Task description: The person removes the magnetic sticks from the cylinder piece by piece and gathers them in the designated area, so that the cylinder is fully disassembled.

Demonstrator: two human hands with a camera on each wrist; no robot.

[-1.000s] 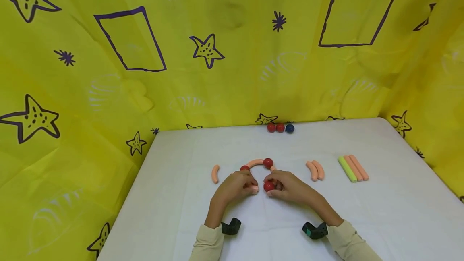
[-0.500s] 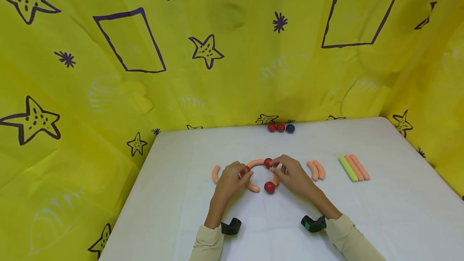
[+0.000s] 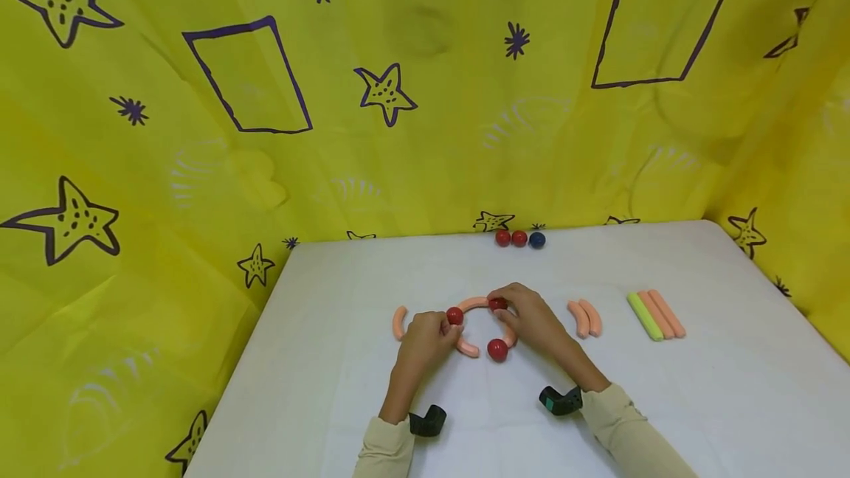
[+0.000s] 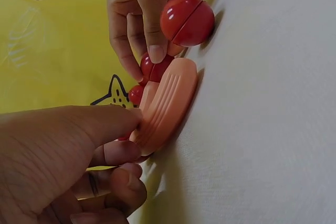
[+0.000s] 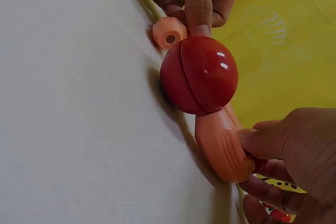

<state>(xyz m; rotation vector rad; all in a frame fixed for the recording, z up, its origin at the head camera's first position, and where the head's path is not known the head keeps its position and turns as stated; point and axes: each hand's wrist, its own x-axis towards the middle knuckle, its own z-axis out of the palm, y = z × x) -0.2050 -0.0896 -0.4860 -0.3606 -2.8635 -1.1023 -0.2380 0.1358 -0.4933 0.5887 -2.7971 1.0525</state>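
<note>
Curved orange magnetic sticks and red balls form a ring with a gap at the front. My left hand (image 3: 427,344) pinches the left red ball (image 3: 454,315), beside the front-left curved stick (image 3: 468,350). With thumb and fingers, my right hand (image 3: 535,321) grips the back-right red ball (image 3: 497,304). Between these balls runs the back curved stick (image 3: 474,303). A third red ball (image 5: 199,75) sits at the front end of the right curved stick (image 5: 223,145). In the left wrist view, the front-left curved stick (image 4: 170,106) partly covers the left ball.
One curved stick (image 3: 399,323) lies left of the ring, and two curved sticks (image 3: 584,318) lie to the right. Farther right are straight sticks, one yellow-green (image 3: 644,316) and two orange (image 3: 662,313). Two red balls (image 3: 510,238) and a blue ball (image 3: 537,240) sit at the back edge.
My left hand has left the front end of the front-left stick for the left ball. The right hand has let go of the front ball and moved back to the back-right ball.
</note>
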